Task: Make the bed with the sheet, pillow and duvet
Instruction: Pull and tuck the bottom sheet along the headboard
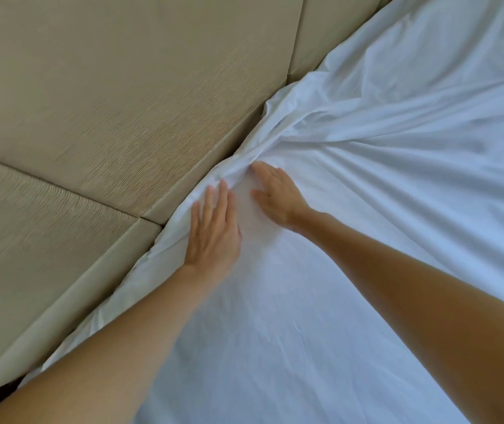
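A white sheet (321,301) covers the bed and fills the right and lower part of the view. It bunches into folds where it meets the padded headboard. My left hand (212,231) lies flat on the sheet with straight fingers pointing at the gap beside the headboard. My right hand (275,194) presses on the sheet just to the right, fingers spread, fingertips at the bunched folds. No pillow or duvet is in view.
A beige padded headboard (107,102) with seams between its panels fills the upper left. A dark gap (9,388) shows at the lower left between headboard and bed. Wrinkled sheet (428,117) spreads to the upper right.
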